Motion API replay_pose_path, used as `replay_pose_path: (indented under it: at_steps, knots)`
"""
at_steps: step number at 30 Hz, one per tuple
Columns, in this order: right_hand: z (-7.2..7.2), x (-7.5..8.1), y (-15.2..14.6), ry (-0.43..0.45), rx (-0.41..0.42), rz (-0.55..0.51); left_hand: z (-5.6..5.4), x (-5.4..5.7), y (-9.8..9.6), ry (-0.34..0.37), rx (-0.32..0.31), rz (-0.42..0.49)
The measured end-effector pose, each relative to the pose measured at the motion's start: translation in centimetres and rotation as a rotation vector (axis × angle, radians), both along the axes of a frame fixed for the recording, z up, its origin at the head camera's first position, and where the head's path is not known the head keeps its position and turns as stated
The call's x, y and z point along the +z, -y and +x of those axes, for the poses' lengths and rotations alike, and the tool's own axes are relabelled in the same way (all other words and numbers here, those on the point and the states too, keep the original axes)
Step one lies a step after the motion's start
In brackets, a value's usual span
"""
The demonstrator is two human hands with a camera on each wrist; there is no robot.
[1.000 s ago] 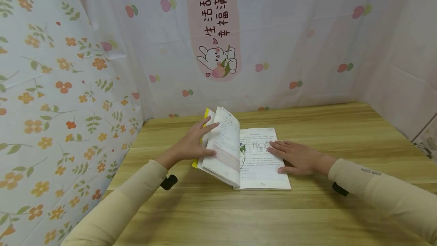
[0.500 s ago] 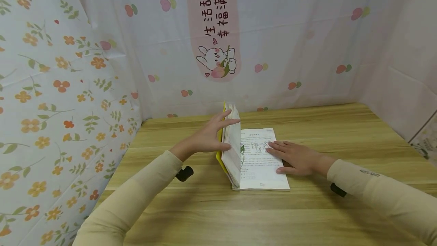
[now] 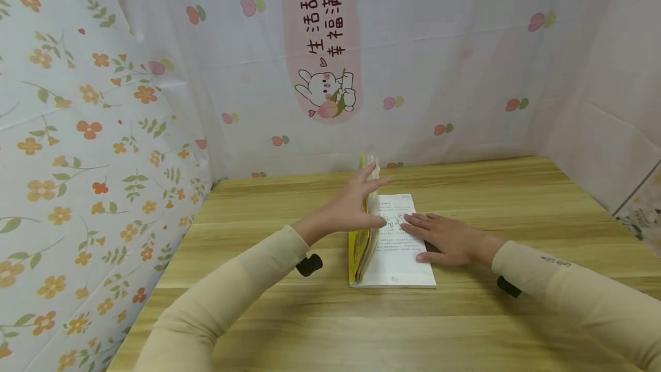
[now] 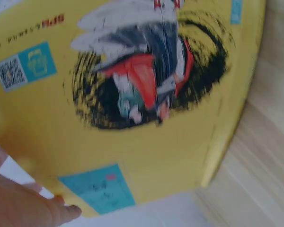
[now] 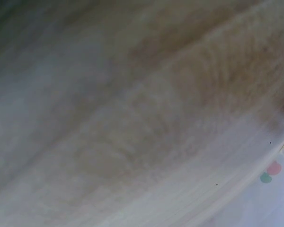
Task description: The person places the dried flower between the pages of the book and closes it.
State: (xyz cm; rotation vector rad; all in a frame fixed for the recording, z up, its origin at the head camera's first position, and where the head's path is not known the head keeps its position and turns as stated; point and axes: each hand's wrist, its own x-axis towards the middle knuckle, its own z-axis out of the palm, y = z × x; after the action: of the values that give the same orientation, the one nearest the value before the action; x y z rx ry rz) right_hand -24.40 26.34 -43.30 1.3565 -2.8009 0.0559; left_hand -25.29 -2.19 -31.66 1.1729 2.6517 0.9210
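Observation:
A paperback book with a yellow cover (image 3: pixel 355 254) lies on the table, its right-hand page (image 3: pixel 397 268) flat with print and a small drawing. The cover and the other pages stand nearly upright at the spine. My left hand (image 3: pixel 347 209) is at their outer edge, fingers and thumb spread and reaching past it. In the left wrist view, the yellow cover (image 4: pixel 165 156) shows an illustrated figure and a QR code, with the hand (image 4: pixel 23 203) at its lower left edge. My right hand (image 3: pixel 451 240) rests with extended fingers on the flat page's right edge; the right wrist view is mostly blurred.
The wood-grain table (image 3: pixel 330 332) extends around the book. Behind it hangs a white cloth (image 3: pixel 439 73) with fruit prints and a rabbit. A flower-patterned cloth (image 3: pixel 67 159) covers the left side, and a pale cloth (image 3: pixel 609 102) hangs at the right.
My left hand has moved right, swinging the cover and raised pages from a leftward lean to nearly upright. More of the yellow cover's outside shows. My right hand has stayed on the page.

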Motion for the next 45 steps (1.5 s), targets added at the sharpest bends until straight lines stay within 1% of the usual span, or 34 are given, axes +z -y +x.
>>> replay_pose_path:
  at_steps: [3,5,7,11,14,17,19,21,23,25,29,31,34,35,37,40,43,45]
  knots:
    - [-0.1,0.0,0.1,0.015,-0.005,0.013,0.3,-0.6,-0.9,-0.005,0.005,0.032]
    - [-0.3,0.0,0.1,0.015,-0.005,0.024,0.6,-1.1,-1.3,-0.006,-0.003,0.066]
    - [-0.4,-0.1,0.1,0.008,0.008,0.021,0.8,-1.9,-1.5,-0.014,-0.021,0.106]
    - [-0.6,-0.3,0.1,-0.023,0.049,-0.006,1.0,-3.8,-1.4,0.001,-0.080,0.192]
    - [-0.6,-0.3,0.0,-0.026,0.052,-0.014,1.2,-5.1,-0.7,0.034,-0.107,0.197]
    - [-0.4,-0.1,0.0,-0.012,0.025,0.012,1.2,-6.2,0.2,0.068,-0.123,0.151]
    - [-0.3,0.1,0.0,-0.011,0.004,0.028,1.2,-6.8,0.9,0.085,-0.123,0.102]
    - [-0.4,0.2,-0.3,-0.016,-0.025,0.029,1.2,-7.5,1.6,0.082,-0.120,0.046]
    - [-0.5,0.5,-0.8,-0.023,-0.061,0.019,1.1,-8.1,2.4,0.057,-0.110,-0.022]
    - [-0.8,0.9,-1.3,-0.024,-0.116,0.001,1.0,-8.6,3.0,0.027,-0.101,-0.098]
    - [-1.0,2.6,-2.1,-0.025,-0.216,-0.051,0.8,-9.1,4.0,-0.053,-0.108,-0.242]
    - [-0.9,3.7,-2.2,-0.036,-0.248,-0.107,0.8,-9.3,4.3,-0.091,-0.117,-0.310]
    - [-0.6,5.2,-2.0,-0.070,-0.259,-0.214,0.7,-9.6,4.7,-0.159,-0.132,-0.396]
    - [-0.3,5.6,-1.7,-0.086,-0.249,-0.247,0.7,-9.7,4.8,-0.179,-0.136,-0.421]
    - [0.1,6.4,-1.0,-0.129,-0.201,-0.302,0.7,-9.9,4.9,-0.215,-0.148,-0.456]
    - [0.8,7.1,0.5,-0.192,-0.080,-0.345,0.6,-10.1,5.1,-0.261,-0.163,-0.495]
    - [1.5,6.9,1.7,-0.208,0.026,-0.304,0.5,-10.3,5.3,-0.312,-0.172,-0.537]
    - [2.0,6.2,2.2,-0.185,0.059,-0.250,0.4,-10.5,5.4,-0.345,-0.178,-0.569]
